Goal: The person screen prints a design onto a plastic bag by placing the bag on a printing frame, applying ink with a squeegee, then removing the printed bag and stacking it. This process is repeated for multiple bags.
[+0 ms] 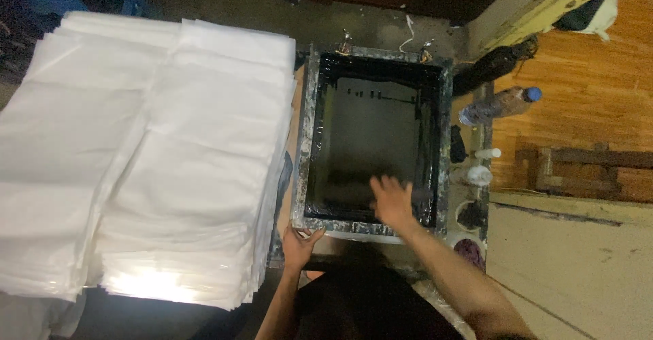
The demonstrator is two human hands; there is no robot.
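Note:
A screen-printing frame [309, 136] with a paint-stained pale border and black ink around a grey mesh lies flat in the middle. My left hand [298, 243] rests open at the frame's near left corner, fingers touching its border. My right hand [393, 200] is spread open over the near right part of the mesh, slightly blurred; whether it touches the mesh I cannot tell. Neither hand holds anything.
Two tall stacks of white sheets [143, 149] fill the left side, up against the frame. A plastic bottle with a blue cap [496, 104] lies to the right, with small ink-stained jars [478, 175] beside the frame. Wooden planks [585, 88] lie at far right.

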